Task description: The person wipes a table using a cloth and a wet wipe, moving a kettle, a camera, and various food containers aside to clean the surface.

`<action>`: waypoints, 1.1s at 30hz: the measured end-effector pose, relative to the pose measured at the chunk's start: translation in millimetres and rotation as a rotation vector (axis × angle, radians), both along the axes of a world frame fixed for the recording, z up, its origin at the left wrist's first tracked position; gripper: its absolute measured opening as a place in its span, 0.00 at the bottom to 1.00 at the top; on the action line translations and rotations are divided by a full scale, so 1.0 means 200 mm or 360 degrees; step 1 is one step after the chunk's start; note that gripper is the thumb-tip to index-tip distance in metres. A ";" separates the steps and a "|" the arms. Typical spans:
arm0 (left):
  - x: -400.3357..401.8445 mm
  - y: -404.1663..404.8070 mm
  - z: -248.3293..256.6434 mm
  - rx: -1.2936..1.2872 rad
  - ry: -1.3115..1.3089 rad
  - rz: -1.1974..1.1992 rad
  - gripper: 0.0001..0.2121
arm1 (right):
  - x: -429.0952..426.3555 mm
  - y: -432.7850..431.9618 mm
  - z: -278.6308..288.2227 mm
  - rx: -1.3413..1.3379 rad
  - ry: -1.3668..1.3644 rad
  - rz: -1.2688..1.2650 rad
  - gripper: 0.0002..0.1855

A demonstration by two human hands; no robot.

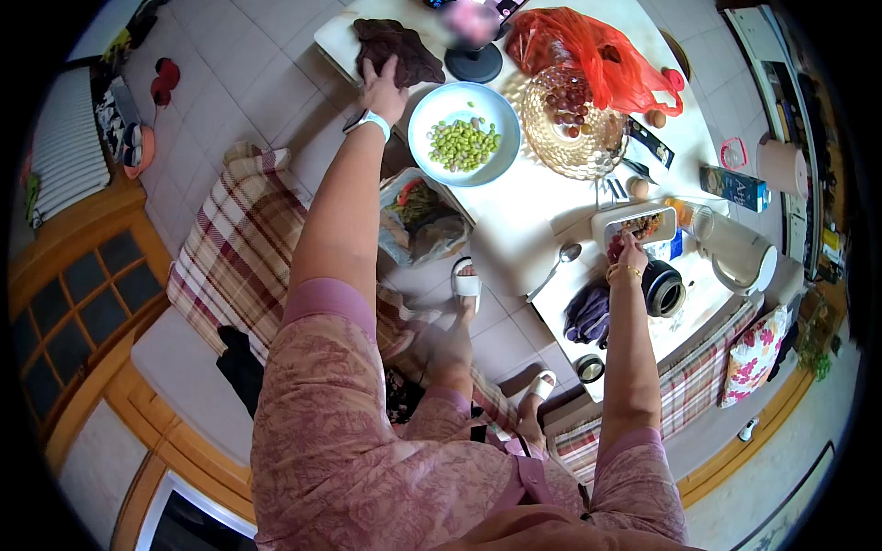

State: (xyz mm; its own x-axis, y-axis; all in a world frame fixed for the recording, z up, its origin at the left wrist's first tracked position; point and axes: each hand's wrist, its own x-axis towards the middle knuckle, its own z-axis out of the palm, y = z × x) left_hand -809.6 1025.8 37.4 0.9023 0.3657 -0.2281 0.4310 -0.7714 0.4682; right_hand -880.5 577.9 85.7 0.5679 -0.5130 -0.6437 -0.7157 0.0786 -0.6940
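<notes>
My left hand (384,93) reaches to the far left of the table, fingers spread against a crumpled dark brown cloth (400,52). Beside that wrist stands a pale blue bowl (497,110) holding shelled green beans (465,144). On the right, my right hand (630,252) is at a white rectangular container (667,233) with a mixed, colourful filling (644,225). Its fingertips are over the near side of the container; whether they grip the rim or something inside is too small to tell. A dark wide-mouthed flask (663,288) is close to the right wrist.
Near the back are a phone stand (473,63), a red plastic bag (592,48) and an amber glass bowl (575,162) with grapes (569,113). To the right stand a carton (732,187) and a pitcher (736,251). A spoon (569,253), purple cloth (587,315) and round lid (590,368) lie nearer.
</notes>
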 end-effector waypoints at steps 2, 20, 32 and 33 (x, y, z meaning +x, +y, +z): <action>0.01 0.00 0.02 0.0313 -0.0386 0.0175 0.29 | 0.00 -0.01 0.02 -0.0011 0.0004 -0.0019 0.06; -0.17 0.32 0.02 -0.0241 -0.0849 0.0307 0.11 | -0.65 0.37 0.46 0.0251 -0.0132 0.1046 0.11; -1.38 -0.47 1.12 -0.0647 -0.0486 0.0010 0.10 | -0.52 0.88 0.42 0.0815 -0.0648 0.1744 0.27; -1.42 -0.56 1.16 -0.1016 -0.0155 0.0091 0.07 | -0.53 0.93 0.40 0.1179 -0.0475 0.1553 0.29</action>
